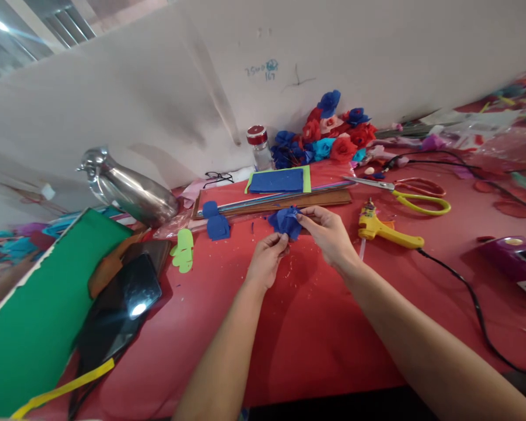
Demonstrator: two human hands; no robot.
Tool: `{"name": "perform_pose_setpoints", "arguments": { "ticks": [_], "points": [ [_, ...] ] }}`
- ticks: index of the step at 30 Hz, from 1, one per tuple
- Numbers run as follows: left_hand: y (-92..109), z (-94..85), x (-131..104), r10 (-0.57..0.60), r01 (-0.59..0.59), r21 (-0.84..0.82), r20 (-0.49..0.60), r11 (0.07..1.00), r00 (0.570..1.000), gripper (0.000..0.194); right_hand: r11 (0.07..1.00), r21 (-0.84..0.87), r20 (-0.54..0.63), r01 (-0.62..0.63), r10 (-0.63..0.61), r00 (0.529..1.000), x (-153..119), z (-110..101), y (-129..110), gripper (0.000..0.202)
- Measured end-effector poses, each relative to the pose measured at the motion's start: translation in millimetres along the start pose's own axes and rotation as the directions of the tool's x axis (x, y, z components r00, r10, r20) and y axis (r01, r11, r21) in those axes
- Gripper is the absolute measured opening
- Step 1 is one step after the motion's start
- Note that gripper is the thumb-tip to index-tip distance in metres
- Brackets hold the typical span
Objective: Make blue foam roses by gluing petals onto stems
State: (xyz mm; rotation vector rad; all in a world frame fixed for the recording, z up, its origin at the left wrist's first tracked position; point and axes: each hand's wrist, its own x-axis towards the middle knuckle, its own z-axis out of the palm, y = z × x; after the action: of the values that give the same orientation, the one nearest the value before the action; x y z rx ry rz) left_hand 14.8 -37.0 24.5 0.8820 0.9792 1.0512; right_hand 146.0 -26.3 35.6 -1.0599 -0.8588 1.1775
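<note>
A dark blue paper flower is held over the red table between my two hands. My left hand pinches its lower edge with thumb and finger. From the right, the fingers of my right hand close on the flower's other side. Blue paper petals lie in a small pile to the left, with light green paper cutouts beyond them. On the right rests a yellow glue gun with a glue stick in it. Scissors lie open behind the glue gun.
A steel jug stands at the back left beside a green board and a phone. Finished paper flowers and a red-lidded jar sit by the wall. A black cord crosses the right side near a purple device.
</note>
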Motion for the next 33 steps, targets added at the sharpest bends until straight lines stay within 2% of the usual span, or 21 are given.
{"name": "perform_pose_setpoints", "arguments": {
  "ticks": [19,24,29,33],
  "points": [
    [0,0.6,-1,0.08,-0.079,0.011,-0.079,0.997,0.994,0.025,0.999,-0.034,0.0,0.033,-0.033,0.999,-5,2,-5,0.027],
    [-2,-1.0,0,0.13,-0.13,0.004,-0.11,0.991,0.985,0.024,0.997,0.074,-0.011,-0.031,0.032,0.999,-7,3,-7,0.025],
    [3,0.3,-1,0.139,-0.148,-0.07,-0.112,0.987,0.984,0.029,0.978,0.087,0.095,-0.187,0.179,0.979,-7,3,-5,0.021],
    [3,-0.4,-1,0.145,-0.152,-0.062,-0.098,0.986,0.985,0.03,0.978,0.074,0.188,-0.196,0.179,0.966,-10,4,-6,0.021]
  ]
}}
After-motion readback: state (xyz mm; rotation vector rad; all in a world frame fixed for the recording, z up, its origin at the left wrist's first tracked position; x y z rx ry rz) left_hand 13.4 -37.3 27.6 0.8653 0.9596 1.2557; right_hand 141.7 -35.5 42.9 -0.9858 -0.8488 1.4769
